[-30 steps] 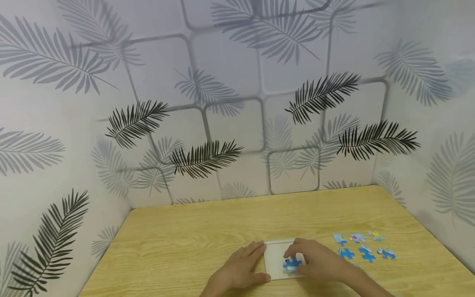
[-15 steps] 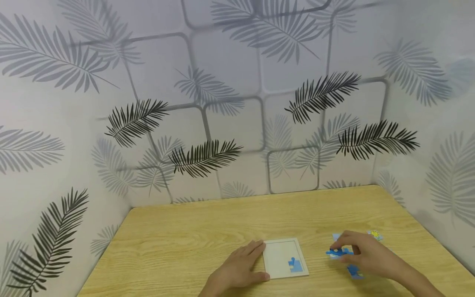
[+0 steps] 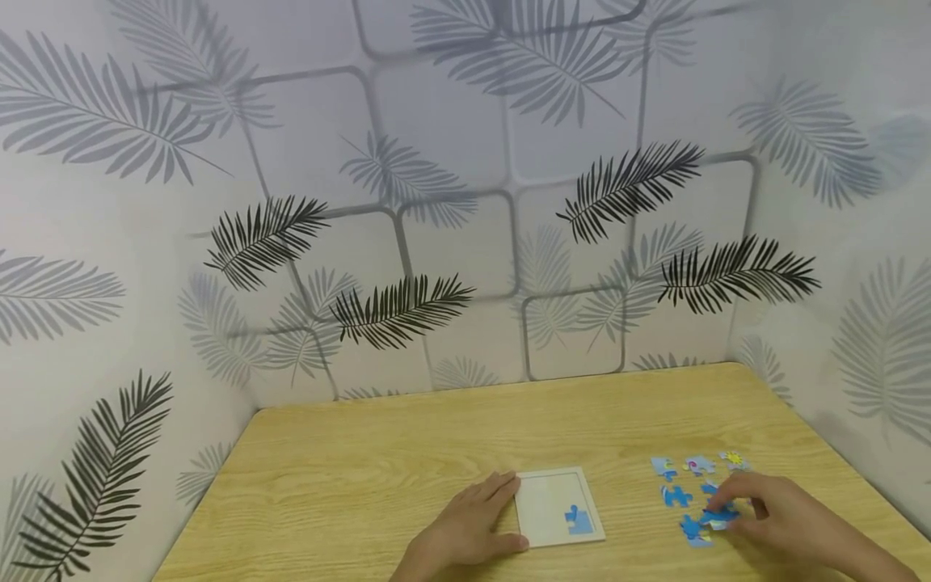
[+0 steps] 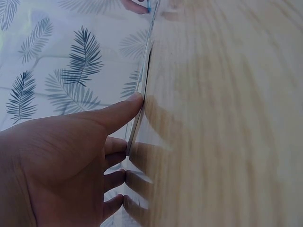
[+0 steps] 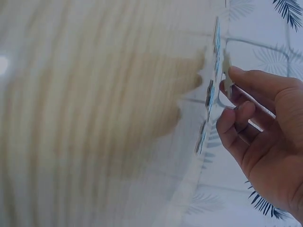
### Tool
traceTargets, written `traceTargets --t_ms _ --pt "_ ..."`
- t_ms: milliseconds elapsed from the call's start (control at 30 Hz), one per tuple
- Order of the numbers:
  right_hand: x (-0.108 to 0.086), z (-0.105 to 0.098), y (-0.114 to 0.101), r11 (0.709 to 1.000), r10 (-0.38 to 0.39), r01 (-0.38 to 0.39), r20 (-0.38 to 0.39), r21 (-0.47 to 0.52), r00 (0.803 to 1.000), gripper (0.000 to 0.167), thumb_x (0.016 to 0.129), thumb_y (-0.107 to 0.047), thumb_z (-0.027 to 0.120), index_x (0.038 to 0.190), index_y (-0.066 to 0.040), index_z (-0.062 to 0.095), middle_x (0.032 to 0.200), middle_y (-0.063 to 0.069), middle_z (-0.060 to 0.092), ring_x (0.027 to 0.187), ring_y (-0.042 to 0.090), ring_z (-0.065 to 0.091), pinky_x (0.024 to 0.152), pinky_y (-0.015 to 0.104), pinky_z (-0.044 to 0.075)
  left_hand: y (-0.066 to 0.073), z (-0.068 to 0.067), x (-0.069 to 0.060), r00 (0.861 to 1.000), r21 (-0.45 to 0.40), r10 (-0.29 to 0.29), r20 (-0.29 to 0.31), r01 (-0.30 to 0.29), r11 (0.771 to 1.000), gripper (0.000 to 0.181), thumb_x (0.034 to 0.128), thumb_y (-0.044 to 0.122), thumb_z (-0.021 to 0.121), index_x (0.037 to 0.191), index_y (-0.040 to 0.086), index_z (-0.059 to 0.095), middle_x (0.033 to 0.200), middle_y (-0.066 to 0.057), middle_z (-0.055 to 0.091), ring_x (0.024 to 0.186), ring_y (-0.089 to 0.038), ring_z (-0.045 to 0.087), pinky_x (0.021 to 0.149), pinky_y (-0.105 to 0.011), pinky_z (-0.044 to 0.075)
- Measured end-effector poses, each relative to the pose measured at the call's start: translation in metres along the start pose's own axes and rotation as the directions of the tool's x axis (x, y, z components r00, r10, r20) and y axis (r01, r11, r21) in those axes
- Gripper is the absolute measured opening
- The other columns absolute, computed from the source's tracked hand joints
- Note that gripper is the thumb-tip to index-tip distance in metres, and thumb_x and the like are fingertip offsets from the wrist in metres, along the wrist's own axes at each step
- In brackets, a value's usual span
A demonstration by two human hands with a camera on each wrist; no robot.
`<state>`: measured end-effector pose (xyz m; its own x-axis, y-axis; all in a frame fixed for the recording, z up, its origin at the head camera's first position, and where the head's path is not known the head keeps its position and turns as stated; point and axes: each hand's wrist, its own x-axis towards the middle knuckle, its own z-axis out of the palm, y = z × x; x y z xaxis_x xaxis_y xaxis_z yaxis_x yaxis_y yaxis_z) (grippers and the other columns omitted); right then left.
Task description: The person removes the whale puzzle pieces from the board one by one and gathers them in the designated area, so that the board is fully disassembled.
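My left hand (image 3: 469, 521) rests against the left edge of a white puzzle tray (image 3: 544, 497), fingers at its upper corner and thumb at the lower one. In the left wrist view those fingers (image 4: 116, 179) look extended along the tray's side. One blue jigsaw piece (image 3: 580, 521) lies in the tray's lower right corner. My right hand (image 3: 778, 509) pinches another blue jigsaw piece (image 3: 720, 516) above the loose pieces on the right. The right wrist view shows this piece (image 5: 227, 78) between thumb and forefinger, raised off the table.
Several loose jigsaw pieces lie in rows right of the tray, among them a sun piece (image 3: 735, 459), a light blue piece (image 3: 664, 466) and a blue piece (image 3: 676, 496). The wooden table (image 3: 378, 453) meets a leaf-patterned wall covering (image 3: 465, 242) behind.
My right hand has moved right from over the tray to the loose pieces, carrying a blue jigsaw piece. The piece in the tray's corner came into view. My left hand stays put.
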<state>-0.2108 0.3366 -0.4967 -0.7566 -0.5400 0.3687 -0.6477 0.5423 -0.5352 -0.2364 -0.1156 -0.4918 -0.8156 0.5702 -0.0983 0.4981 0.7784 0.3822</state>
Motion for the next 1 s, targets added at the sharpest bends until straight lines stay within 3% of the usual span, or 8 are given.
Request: traceTargets --t_ms 233,500,633,833,967,1000 --pt "-0.013 -0.008 0.009 0.994 0.049 -0.059 0.109 0.090 0.993 0.025 0.087 0.000 0.080 0.106 -0.013 0.073 0.104 -0.012 0.068 0.060 0.001 0.040 0.048 0.022 0.038 -0.001 0.000 0.001 1.000 -0.001 0.007 0.001 -0.007 1.000 0.083 0.0981 0.057 0.064 0.163 0.015 0.034 0.171 0.001 0.028 0.157 -0.026 0.026 0.126 -0.049 0.026" --pt "-0.016 -0.008 0.014 0.992 0.062 -0.076 0.133 0.103 0.989 0.026 0.086 0.001 0.080 0.106 -0.013 0.070 0.102 -0.010 0.065 0.064 0.004 0.042 0.051 0.023 0.038 0.000 0.000 0.001 1.000 -0.015 -0.005 0.001 0.005 1.000 0.083 0.0978 0.056 0.065 0.164 0.016 0.034 0.171 0.002 0.029 0.158 -0.025 0.026 0.127 -0.048 0.026" --pt "-0.016 -0.006 0.015 0.993 0.041 -0.054 0.123 0.105 0.992 0.029 0.085 0.002 0.080 0.106 -0.014 0.068 0.097 -0.006 0.061 0.070 0.011 0.044 0.055 0.024 0.037 0.001 -0.002 0.000 1.000 -0.021 -0.010 0.002 0.010 1.000 0.083 0.0978 0.056 0.066 0.164 0.016 0.034 0.171 0.003 0.028 0.158 -0.025 0.026 0.127 -0.049 0.026" --pt "-0.010 0.000 0.010 0.999 -0.009 0.006 0.083 0.041 0.996 0.032 0.082 0.002 0.083 0.103 -0.017 0.067 0.099 -0.009 0.062 0.076 -0.004 0.046 0.056 0.021 0.041 -0.001 -0.001 0.001 1.000 -0.037 -0.003 0.014 0.004 0.999 0.084 0.0980 0.057 0.064 0.164 0.015 0.033 0.172 0.001 0.027 0.158 -0.027 0.024 0.126 -0.053 0.025" --pt "0.007 0.010 -0.002 0.996 -0.084 0.084 0.048 0.010 0.995 0.036 0.081 0.005 0.083 0.106 -0.016 0.067 0.099 -0.006 0.062 0.066 -0.008 0.041 0.051 0.017 0.041 -0.002 0.000 0.000 1.000 -0.041 0.007 0.016 -0.006 0.999 0.084 0.0986 0.058 0.063 0.164 0.014 0.032 0.172 -0.002 0.027 0.158 -0.029 0.025 0.125 -0.056 0.026" --pt "0.013 0.013 -0.005 0.996 -0.094 0.094 0.044 0.004 0.995 0.037 0.080 0.005 0.083 0.107 -0.015 0.067 0.100 -0.006 0.063 0.063 -0.009 0.040 0.057 0.013 0.045 -0.001 0.000 0.000 1.000 -0.043 0.007 0.013 -0.007 0.999 0.084 0.0985 0.058 0.062 0.164 0.014 0.032 0.172 -0.001 0.027 0.158 -0.029 0.025 0.125 -0.056 0.025"
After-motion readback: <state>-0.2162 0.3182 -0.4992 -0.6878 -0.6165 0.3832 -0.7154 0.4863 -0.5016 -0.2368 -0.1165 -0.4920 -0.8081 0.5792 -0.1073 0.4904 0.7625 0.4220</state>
